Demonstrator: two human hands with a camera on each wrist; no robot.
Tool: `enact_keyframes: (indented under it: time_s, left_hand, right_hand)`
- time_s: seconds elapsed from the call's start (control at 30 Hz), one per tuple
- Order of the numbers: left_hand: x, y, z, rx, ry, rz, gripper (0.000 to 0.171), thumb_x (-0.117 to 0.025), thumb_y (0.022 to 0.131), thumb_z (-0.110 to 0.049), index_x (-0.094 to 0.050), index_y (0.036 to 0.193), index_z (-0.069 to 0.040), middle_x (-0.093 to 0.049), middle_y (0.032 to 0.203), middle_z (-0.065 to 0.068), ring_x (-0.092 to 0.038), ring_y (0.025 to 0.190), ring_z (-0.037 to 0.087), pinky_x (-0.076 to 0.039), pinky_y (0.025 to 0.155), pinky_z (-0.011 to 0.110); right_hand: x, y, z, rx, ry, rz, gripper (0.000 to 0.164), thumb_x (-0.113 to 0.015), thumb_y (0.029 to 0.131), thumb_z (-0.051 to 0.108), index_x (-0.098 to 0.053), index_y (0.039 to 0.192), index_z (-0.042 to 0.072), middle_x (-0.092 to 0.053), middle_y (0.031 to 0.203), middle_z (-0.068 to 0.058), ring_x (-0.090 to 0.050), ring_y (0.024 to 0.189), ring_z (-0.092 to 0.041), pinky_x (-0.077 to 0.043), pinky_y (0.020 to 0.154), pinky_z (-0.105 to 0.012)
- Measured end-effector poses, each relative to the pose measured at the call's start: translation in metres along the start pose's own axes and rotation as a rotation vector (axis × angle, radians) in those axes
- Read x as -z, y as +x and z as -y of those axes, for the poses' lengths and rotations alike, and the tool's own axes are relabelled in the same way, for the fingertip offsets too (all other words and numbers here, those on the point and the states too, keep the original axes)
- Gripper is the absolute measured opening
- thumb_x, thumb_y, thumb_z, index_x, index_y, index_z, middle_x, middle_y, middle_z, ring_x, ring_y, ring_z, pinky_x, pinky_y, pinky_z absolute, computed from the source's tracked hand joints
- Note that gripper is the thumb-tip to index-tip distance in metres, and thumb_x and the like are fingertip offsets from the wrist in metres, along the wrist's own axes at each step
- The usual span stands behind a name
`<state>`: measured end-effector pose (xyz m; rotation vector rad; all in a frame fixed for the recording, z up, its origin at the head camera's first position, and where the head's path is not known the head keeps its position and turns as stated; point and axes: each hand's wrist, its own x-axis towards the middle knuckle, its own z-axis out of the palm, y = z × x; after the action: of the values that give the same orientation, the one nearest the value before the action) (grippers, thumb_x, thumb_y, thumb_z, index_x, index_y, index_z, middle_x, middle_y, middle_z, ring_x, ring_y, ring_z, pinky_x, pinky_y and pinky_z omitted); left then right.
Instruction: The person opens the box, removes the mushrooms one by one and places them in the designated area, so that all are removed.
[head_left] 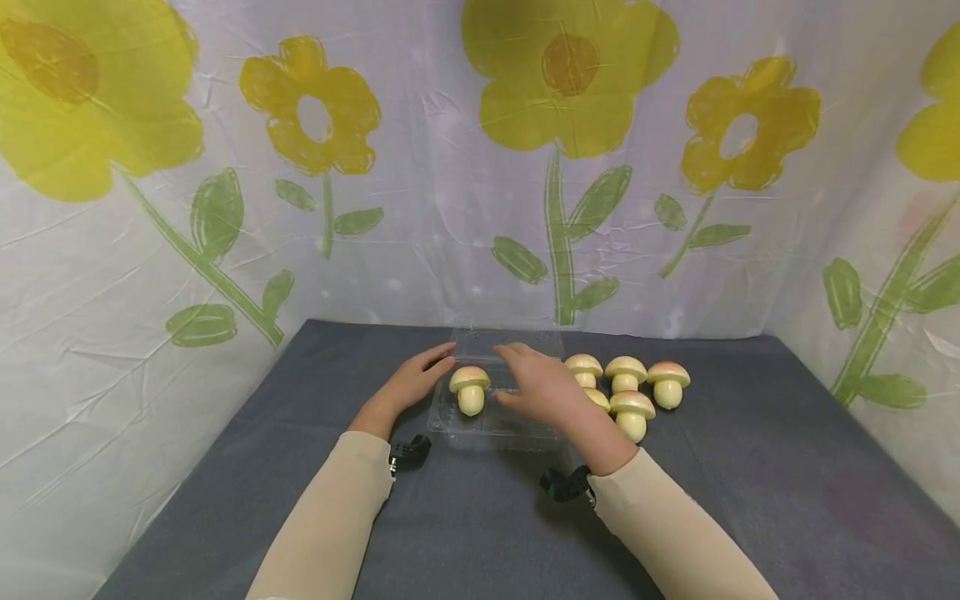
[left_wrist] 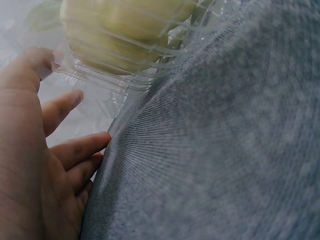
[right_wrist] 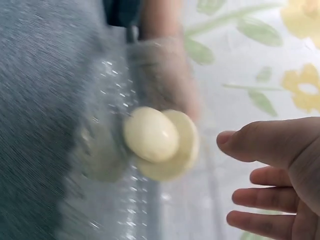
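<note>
A clear plastic clamshell box point(head_left: 495, 429) lies on the table with its lid point(head_left: 510, 343) folded back. One toy mushroom point(head_left: 470, 390), pale-stemmed with a pinkish-cream cap, sits in its left part. My left hand point(head_left: 411, 385) is at the box's left side, fingers loosely extended. In the left wrist view its upper fingertips point(left_wrist: 46, 67) are right at the clear plastic wall. Over the box's right part hangs my right hand point(head_left: 543, 387), fingers spread and holding nothing. The right wrist view shows its thumb point(right_wrist: 245, 142) apart from the mushroom point(right_wrist: 152, 135).
Several more toy mushrooms point(head_left: 626, 373) stand in a cluster right of the box, one partly hidden behind my right hand. Dark grey cloth point(head_left: 465, 533) covers the table. A flower-printed curtain point(head_left: 420, 208) hangs along the back and both sides.
</note>
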<state>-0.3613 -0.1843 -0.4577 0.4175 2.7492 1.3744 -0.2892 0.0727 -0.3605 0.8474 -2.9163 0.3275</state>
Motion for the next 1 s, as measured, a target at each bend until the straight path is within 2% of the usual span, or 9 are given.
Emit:
enact_keyframes:
  time_s: [0.13,0.2,0.33,0.43,0.53,0.67,0.77,0.87,1.0]
  left_hand:
    - [0.000,0.001,0.001,-0.003,0.002,-0.001,0.062,-0.047,0.106,-0.058,-0.041,0.160,-0.027,-0.043,0.159,0.007,-0.040,0.146,0.034,-0.034,0.115,0.061]
    - [0.000,0.001,0.001,-0.005,0.007,0.000,0.063,-0.047,0.106,-0.059,-0.041,0.160,-0.028,-0.043,0.159,0.006,-0.040,0.146,0.034,-0.034,0.115,0.061]
    - [0.000,0.000,0.001,-0.008,0.016,0.003,0.063,-0.047,0.106,-0.058,-0.041,0.160,-0.027,-0.043,0.159,0.007,-0.039,0.146,0.034,-0.034,0.115,0.062]
    - [0.001,0.000,0.000,-0.010,0.024,0.004,0.064,-0.047,0.106,-0.058,-0.040,0.160,-0.026,-0.044,0.159,0.008,-0.040,0.145,0.035,-0.034,0.115,0.062]
    - [0.001,0.000,0.000,-0.012,0.024,0.006,0.066,-0.047,0.105,-0.061,-0.040,0.160,-0.026,-0.044,0.158,0.009,-0.040,0.145,0.035,-0.034,0.115,0.062]
    - [0.001,0.000,0.002,-0.016,0.017,0.011,0.069,-0.047,0.103,-0.064,-0.040,0.160,-0.027,-0.043,0.159,0.008,-0.040,0.145,0.034,-0.035,0.115,0.062]
    - [0.001,0.001,0.004,-0.016,0.014,0.011,0.070,-0.046,0.102,-0.066,-0.040,0.160,-0.027,-0.043,0.159,0.007,-0.040,0.145,0.034,-0.035,0.115,0.062]
    - [0.000,0.001,0.005,-0.011,0.015,0.008,0.071,-0.046,0.101,-0.068,-0.040,0.160,-0.028,-0.043,0.159,0.007,-0.040,0.145,0.034,-0.036,0.114,0.062]
    - [0.000,0.002,0.004,-0.012,0.012,0.002,0.067,-0.047,0.104,-0.063,-0.041,0.160,-0.027,-0.044,0.159,0.007,-0.041,0.144,0.035,-0.036,0.113,0.063]
  right_hand:
    - [-0.013,0.002,0.005,0.045,0.045,0.008,0.076,-0.076,0.096,0.035,-0.041,0.158,0.008,-0.041,0.159,-0.014,-0.058,0.128,-0.033,-0.058,0.089,-0.047]
    - [-0.019,0.003,0.007,0.073,0.081,0.007,0.076,-0.075,0.097,0.034,-0.039,0.159,0.008,-0.036,0.162,-0.012,-0.054,0.134,-0.033,-0.056,0.095,-0.048]
    - [-0.029,0.004,0.010,0.122,0.204,0.027,0.076,-0.072,0.099,0.032,-0.035,0.161,0.008,-0.028,0.167,-0.011,-0.042,0.144,-0.034,-0.048,0.106,-0.053]
    - [-0.033,0.005,0.012,0.151,0.285,0.058,0.075,-0.071,0.100,0.028,-0.032,0.161,0.006,-0.027,0.167,-0.012,-0.038,0.147,-0.034,-0.043,0.111,-0.054]
    - [-0.036,0.006,0.012,0.164,0.304,0.078,0.074,-0.071,0.101,0.025,-0.033,0.161,0.005,-0.030,0.165,-0.013,-0.037,0.147,-0.032,-0.041,0.113,-0.052]
    - [-0.039,0.007,0.013,0.161,0.271,0.069,0.072,-0.072,0.100,0.024,-0.037,0.160,0.006,-0.034,0.163,-0.013,-0.042,0.144,-0.032,-0.044,0.111,-0.051]
    - [-0.041,0.007,0.013,0.153,0.235,0.050,0.070,-0.072,0.099,0.025,-0.039,0.159,0.007,-0.038,0.160,-0.014,-0.051,0.136,-0.032,-0.051,0.103,-0.049]
    - [-0.042,0.007,0.013,0.135,0.224,0.038,0.067,-0.071,0.100,0.026,-0.041,0.157,0.009,-0.041,0.153,-0.015,-0.062,0.116,-0.028,-0.057,0.087,-0.044]
    - [-0.043,0.006,0.013,0.111,0.236,0.025,0.058,-0.069,0.101,0.025,-0.048,0.153,0.011,-0.045,0.140,-0.015,-0.060,0.087,-0.018,-0.053,0.068,-0.034]
